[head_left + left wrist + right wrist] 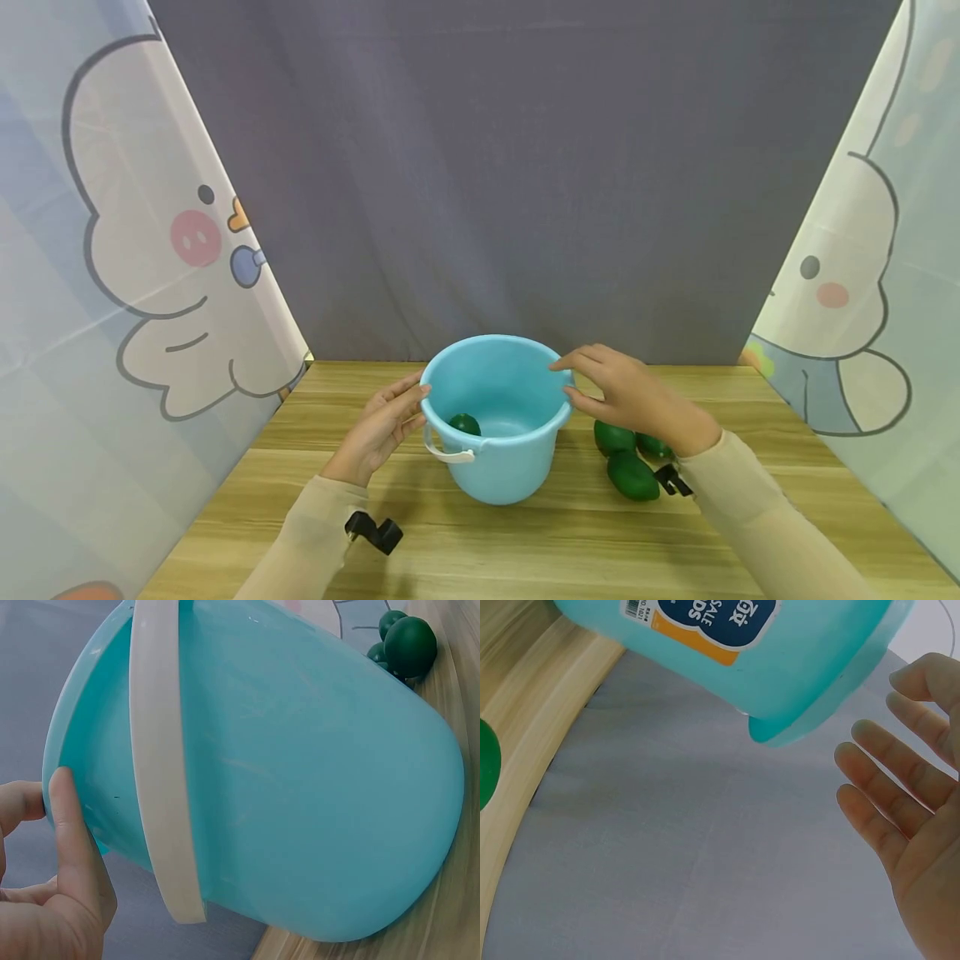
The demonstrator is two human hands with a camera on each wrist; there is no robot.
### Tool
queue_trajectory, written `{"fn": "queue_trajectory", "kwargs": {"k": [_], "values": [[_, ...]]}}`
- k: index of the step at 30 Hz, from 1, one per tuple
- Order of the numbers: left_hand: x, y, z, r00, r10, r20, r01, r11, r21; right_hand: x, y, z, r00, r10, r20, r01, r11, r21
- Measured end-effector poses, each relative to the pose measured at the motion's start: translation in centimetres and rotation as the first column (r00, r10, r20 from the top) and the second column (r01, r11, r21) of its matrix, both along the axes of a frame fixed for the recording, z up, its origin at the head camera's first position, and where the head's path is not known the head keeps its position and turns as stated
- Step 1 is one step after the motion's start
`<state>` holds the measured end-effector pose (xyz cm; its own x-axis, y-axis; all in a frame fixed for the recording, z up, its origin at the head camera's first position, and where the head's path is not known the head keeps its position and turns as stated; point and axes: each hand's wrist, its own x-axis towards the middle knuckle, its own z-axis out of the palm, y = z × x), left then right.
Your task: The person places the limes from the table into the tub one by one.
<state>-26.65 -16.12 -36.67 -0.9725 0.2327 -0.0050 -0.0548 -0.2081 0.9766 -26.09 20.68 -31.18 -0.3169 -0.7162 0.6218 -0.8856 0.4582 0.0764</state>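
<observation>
Cream sleeve (307, 533) leading in at left, the left hand (382, 429) brings us the first risk: a sideways push up at the rim (491, 337) could, we judge, tip the bucket, since the contact is light and high. Its fingers lie loosely straightened and spread, tips touching the rim, palm turned toward the wall; we see no firm hold.

Just beside it, the white handle (452, 457) hangs down the near left side, where a finger sliding lower might snag.

At centre, the blue bucket (506, 471) appears to stand upright on the wooden bench (450, 550). One green fruit (465, 424) lies inside, toward the near left; were the bucket tilted, we would expect it to roll and shift the weight.

To the right, the right hand (626, 387) offers little support. Should the left side be lifted or shoved alone, we think the bucket could swing or slide away. We find this hand well opened and holding nothing, fingers reaching over the rim with the thumb below them; the right wrist view shows them apart from the plastic.

Farthest right, at least three loose green fruits (633, 477) sit bunched on the bench under that forearm; a low sweep of the wrist could send them rolling.
</observation>
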Motion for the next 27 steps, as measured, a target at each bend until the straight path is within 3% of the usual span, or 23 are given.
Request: {"fn": "queue_trajectory", "kwargs": {"k": [27], "values": [[0.1,0.2,0.0,1.000,0.016,0.008,-0.016,1.000,0.011,1.4,3.0,0.0,0.995,-0.084,0.054,0.083,0.996,0.017]]}}
